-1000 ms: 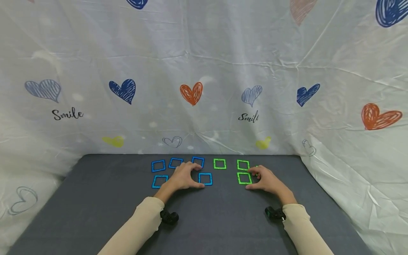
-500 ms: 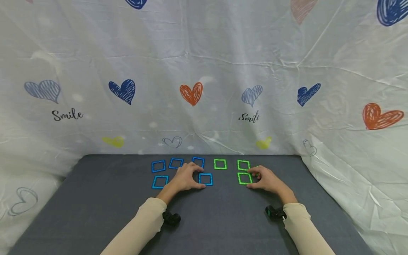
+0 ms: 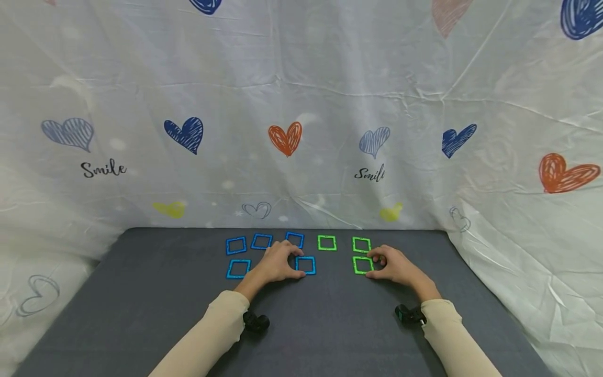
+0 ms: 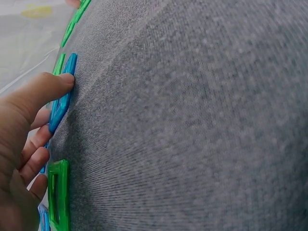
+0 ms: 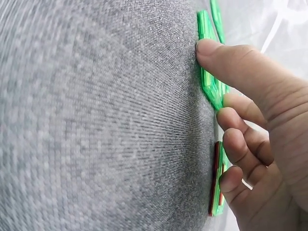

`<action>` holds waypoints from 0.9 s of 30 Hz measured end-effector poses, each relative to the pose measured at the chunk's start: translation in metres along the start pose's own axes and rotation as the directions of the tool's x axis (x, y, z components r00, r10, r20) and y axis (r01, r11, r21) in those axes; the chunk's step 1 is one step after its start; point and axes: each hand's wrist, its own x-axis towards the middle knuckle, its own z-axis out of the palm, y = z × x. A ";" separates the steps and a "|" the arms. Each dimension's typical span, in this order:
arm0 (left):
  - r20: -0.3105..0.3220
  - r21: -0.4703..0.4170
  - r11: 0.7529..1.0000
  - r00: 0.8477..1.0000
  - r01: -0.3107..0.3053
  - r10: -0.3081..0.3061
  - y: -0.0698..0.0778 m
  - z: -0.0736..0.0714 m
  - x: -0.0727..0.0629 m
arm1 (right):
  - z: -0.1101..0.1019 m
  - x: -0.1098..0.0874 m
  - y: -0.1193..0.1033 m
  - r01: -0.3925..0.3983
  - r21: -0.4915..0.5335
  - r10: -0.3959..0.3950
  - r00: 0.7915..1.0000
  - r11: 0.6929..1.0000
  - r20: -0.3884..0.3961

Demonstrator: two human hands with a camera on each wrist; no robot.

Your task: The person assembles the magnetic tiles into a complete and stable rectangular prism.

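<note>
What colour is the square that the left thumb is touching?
The square is bright blue; the left wrist view shows it best.

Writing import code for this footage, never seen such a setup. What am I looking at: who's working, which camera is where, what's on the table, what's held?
There's no robot: a person works with two bare hands. The wide view comes from a head camera looking forward and down; the two close-ups come from a camera on each wrist. The black devices at the cuffs are probably those wrist cameras.

On the dark gray table lie blue and green square frames, open in the middle. Behind hangs a white sheet printed with hearts.

The left hand pinches a blue frame by its edges; the right hand pinches a green frame likewise.
</note>
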 end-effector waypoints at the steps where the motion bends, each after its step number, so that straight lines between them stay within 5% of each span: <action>1: 0.000 -0.003 1.000 1.000 -0.001 0.001 0.000 0.000 0.000 | 0.000 0.000 0.000 0.003 -0.003 -0.003 1.000 1.000 0.001; 27: 0.015 0.017 1.000 1.000 -0.024 0.024 0.000 0.000 0.001 | 0.000 -0.006 0.002 0.066 0.049 -0.064 0.997 0.997 -0.041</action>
